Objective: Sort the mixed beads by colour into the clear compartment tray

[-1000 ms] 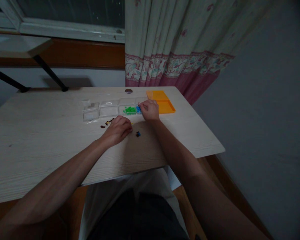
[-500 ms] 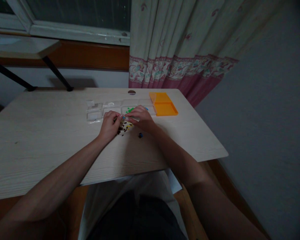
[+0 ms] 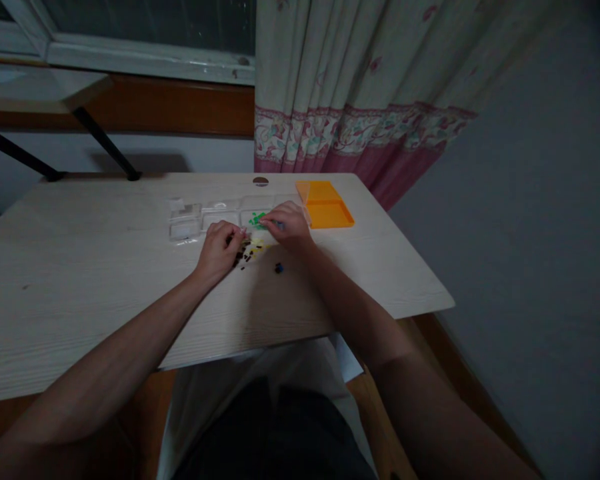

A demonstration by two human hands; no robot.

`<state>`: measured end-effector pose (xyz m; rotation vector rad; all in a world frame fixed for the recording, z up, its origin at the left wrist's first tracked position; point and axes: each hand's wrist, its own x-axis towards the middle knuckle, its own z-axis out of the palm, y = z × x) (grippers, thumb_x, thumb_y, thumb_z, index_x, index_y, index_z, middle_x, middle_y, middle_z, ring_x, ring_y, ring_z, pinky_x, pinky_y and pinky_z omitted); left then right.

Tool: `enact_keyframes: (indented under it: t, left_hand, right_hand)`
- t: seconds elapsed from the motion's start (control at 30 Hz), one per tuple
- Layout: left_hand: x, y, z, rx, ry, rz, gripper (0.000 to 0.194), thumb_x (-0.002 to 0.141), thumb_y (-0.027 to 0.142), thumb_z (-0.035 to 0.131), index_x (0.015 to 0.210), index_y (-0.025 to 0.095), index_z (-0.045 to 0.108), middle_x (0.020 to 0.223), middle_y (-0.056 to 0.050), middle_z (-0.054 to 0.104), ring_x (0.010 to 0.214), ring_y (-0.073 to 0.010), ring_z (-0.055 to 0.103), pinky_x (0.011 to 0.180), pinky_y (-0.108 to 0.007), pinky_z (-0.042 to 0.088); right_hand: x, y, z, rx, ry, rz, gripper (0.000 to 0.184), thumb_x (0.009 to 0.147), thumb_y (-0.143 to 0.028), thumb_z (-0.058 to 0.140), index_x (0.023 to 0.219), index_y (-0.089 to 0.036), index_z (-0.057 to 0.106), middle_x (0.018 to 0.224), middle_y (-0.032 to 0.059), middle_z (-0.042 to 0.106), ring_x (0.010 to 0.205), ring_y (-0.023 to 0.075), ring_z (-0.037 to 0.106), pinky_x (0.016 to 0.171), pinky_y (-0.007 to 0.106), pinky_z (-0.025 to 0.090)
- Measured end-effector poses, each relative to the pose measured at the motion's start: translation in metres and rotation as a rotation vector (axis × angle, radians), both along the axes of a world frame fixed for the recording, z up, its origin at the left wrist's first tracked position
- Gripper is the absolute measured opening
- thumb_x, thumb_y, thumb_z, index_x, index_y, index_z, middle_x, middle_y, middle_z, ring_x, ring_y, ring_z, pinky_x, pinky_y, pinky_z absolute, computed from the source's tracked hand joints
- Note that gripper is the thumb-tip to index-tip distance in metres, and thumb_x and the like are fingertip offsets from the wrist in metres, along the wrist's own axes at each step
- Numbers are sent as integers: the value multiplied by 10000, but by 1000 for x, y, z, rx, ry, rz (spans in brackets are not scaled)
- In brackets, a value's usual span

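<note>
My left hand rests on the table with thumb and forefinger pinched together; whatever lies between the tips is too small to name. Beside its fingers are scattered small dark pieces and a few yellow pieces. My right hand is over the clear compartment tray, its thumb and fingertips closed together. Those fingertips are at the edge of a cluster of small green pieces in one compartment. I cannot make out what they hold. A small blue and black piece sits apart, nearer to me.
An open orange box stands right of the tray. A round dark grommet lies near the table's back edge. At the left, black legs hold a raised shelf. A curtain hangs behind the table.
My right hand has moved away from my left fingertips, slightly right and up to the green pieces, which show more now. The left hand keeps its pinch in nearly the same place.
</note>
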<state>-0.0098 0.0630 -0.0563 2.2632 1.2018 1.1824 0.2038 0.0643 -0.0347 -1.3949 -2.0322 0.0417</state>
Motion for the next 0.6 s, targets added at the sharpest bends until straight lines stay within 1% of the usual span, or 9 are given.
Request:
enact_keyframes:
  t: [0.1,0.13,0.2,0.3,0.43,0.6]
  left_hand:
    - [1,-3,2,-6,30,-20,298,973,382,474,817,197,648,817,-35,625,861,-204,559,913,-396,414]
    - [2,-4,3,-4,42,-31,290,971,378,475,828,197,650,832,-39,628,878,-209,558,915,-399,414]
    - [2,-6,4,6,68,-57,277,971,373,475,851,197,651,848,-46,631,897,-216,554,909,-405,415]
    - [4,-9,5,38,103,-109,252,971,365,482,885,203,655,852,-45,639,891,-215,549,904,-408,414]
    - [6,-13,5,77,135,-215,218,965,336,496,943,205,669,918,-59,652,944,-218,545,919,-408,416]
    - [8,-20,7,97,247,-404,248,947,327,542,1126,229,682,1032,-78,631,1032,-234,528,941,-410,421]
  right_hand:
    - [18,6,-2,-5,26,-247,282,958,-375,532,988,-238,777,999,60,722,1051,241,544,968,391,364]
    - [23,8,-4,-11,27,-312,282,955,-370,531,983,-235,777,1008,64,719,1061,254,536,971,405,360]
    - [30,11,-10,-30,21,-394,279,947,-364,535,959,-231,780,1028,75,713,1082,279,520,973,431,355]
    - [33,13,-15,-65,8,-425,295,954,-350,514,963,-223,780,1061,98,704,1095,299,511,972,453,354]
    - [31,12,-13,-58,24,-431,355,988,-356,436,1032,-213,758,1098,108,696,1111,302,508,976,453,359]
    - [30,11,-9,-53,53,-441,357,991,-369,438,1034,-208,755,1096,86,699,1111,285,522,987,423,364]
